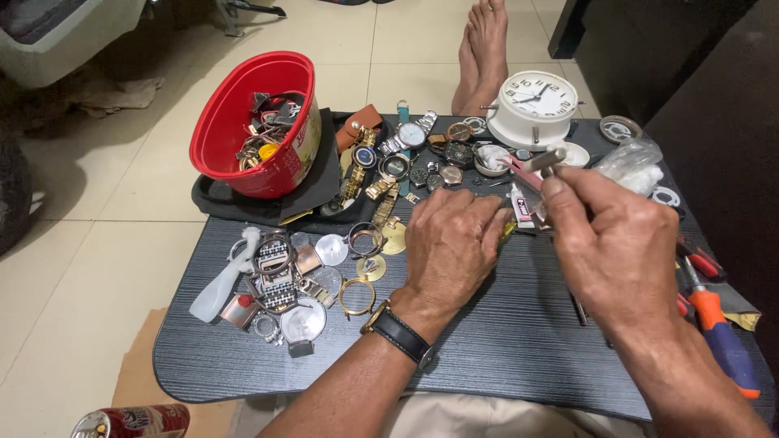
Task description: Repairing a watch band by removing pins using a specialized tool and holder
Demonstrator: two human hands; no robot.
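Note:
My left hand (449, 243) rests palm down on the dark grey lap table (487, 341), fingers curled over something small that I cannot make out. It wears a black-strapped wristwatch (398, 332). My right hand (604, 243) is raised above the table on the right and pinches a thin metal tool (542, 161) that points up and to the left. Several wristwatches (398, 158) lie in a heap just beyond my left hand. Loose watch cases and backs (304, 284) lie to its left.
A red plastic tub (256, 122) of watch parts stands tilted on a black pouch at the table's back left. A white alarm clock (533, 107) stands at the back right. Orange-handled screwdrivers (714, 324) lie at the right edge. My bare feet (483, 53) rest on the tiled floor beyond.

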